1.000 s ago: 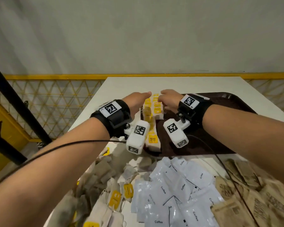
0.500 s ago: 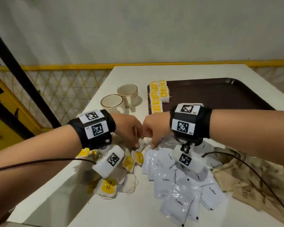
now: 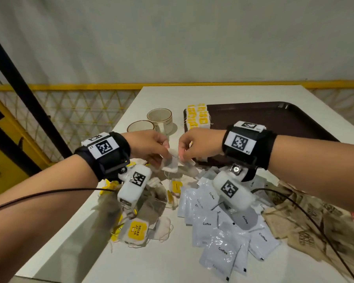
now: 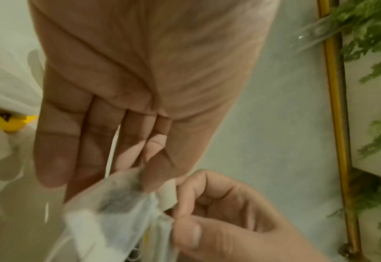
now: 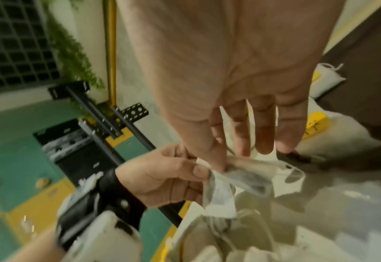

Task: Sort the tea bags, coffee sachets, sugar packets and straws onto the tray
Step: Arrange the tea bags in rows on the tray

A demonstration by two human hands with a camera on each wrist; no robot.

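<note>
Just in front of the dark brown plastic tray (image 3: 274, 117), you hold a small bunch of white paper tea bags (image 3: 170, 162) above the loose pile, your left hand (image 3: 149, 147) and right hand (image 3: 200, 146) both pinching it. You seem mid tea-bag sorting; next, carry them beside the yellow-tagged row (image 3: 198, 117) at the tray's left edge.

I can read "Coffee" in black on the white coffee sachets (image 3: 217, 221) lying on the table. I can read "RELAX" on the yellow tag (image 3: 136, 230) of a tea bag near the front. The brown packets (image 3: 307, 227) have dark print, but it is too blurry for me to read.
</note>
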